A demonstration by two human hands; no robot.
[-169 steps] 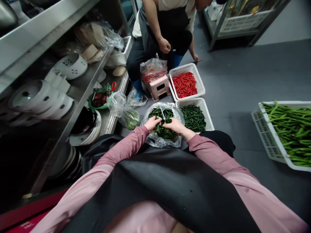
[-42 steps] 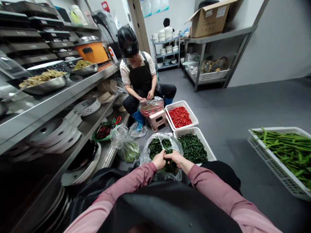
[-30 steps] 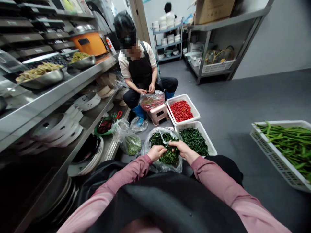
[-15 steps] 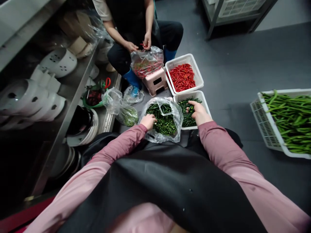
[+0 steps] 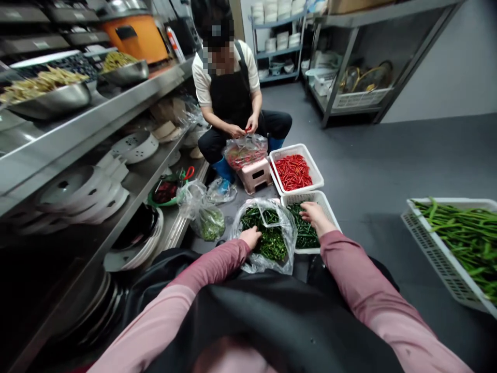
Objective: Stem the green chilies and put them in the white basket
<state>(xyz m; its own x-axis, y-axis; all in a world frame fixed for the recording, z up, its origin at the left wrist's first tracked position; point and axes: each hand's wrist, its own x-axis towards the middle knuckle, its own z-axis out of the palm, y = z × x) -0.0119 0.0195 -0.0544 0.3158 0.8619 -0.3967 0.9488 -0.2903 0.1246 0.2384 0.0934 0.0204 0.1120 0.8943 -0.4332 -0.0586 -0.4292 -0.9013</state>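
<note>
A clear plastic bag (image 5: 287, 261) full of green chillies (image 5: 272, 242) stands open in front of me. My left hand (image 5: 251, 237) is at its left side, fingers curled in over the chillies; what they hold, if anything, is too small to make out. Just right of the bag is a white basket (image 5: 330, 212) of dark green chillies (image 5: 305, 233). Over that basket hangs my right hand (image 5: 313, 215), its fingers apart and nothing visible in them. Behind it, a second white basket (image 5: 316, 178) holds red chillies (image 5: 292, 172).
Opposite me a seated person (image 5: 231, 98) handles red chillies over a bag on a pink stool (image 5: 255, 175). Metal shelving (image 5: 155, 88) with bowls and pans runs along the left. A basket of long green pods (image 5: 458, 233) lies at the right. Tied bags (image 5: 209, 223) sit left.
The view has tilted up, showing the seated person's upper body and the far shelves. My left hand remains at the bag and my right hand over the green chilli basket.
</note>
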